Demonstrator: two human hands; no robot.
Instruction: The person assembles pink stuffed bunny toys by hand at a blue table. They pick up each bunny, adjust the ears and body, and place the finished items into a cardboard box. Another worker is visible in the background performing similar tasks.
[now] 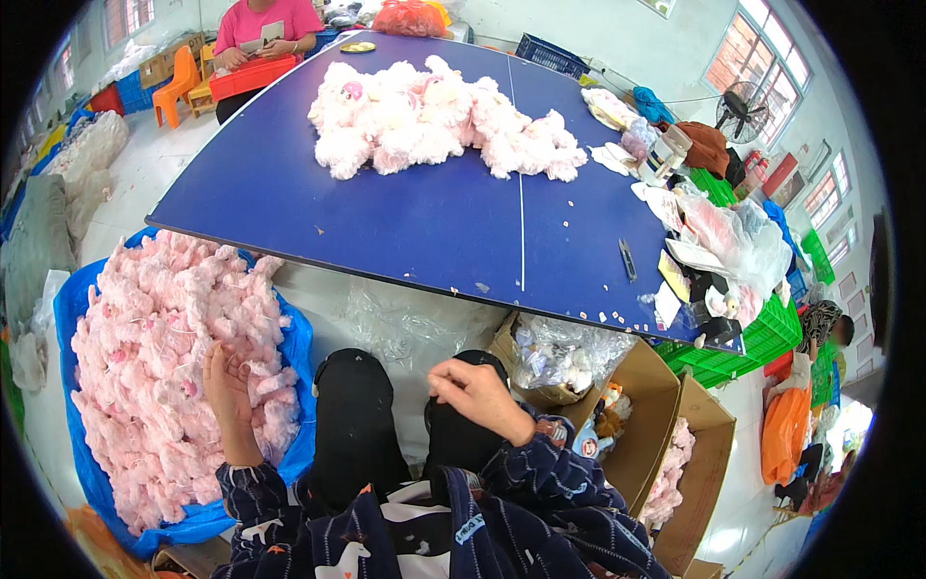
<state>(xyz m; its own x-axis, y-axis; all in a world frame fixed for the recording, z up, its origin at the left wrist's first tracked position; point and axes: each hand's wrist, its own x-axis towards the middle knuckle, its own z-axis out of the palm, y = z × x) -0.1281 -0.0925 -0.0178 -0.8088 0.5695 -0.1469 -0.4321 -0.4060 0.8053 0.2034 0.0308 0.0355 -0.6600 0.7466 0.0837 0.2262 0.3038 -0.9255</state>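
Note:
My left hand (228,398) is over the right side of a big heap of pink plush toys (159,338), fingers stretched and a little apart, with nothing visibly gripped. The heap fills a blue plastic sack (307,386) on the floor to my left. Above my right knee, my right hand (482,398) has its fingers curled in; their undersides are hidden, so I cannot make out whether anything is in them. On the blue table (405,227) in front of me lies a pile of fluffy pink plush toys (405,121).
Small snips (628,261) lie on the table's right side, near clutter and plastic bags (738,236). Cardboard boxes (641,405) with plush pieces stand by my right leg. Green crates (733,343) are beyond. A person in pink (265,29) sits at the far left with a red tray (256,75).

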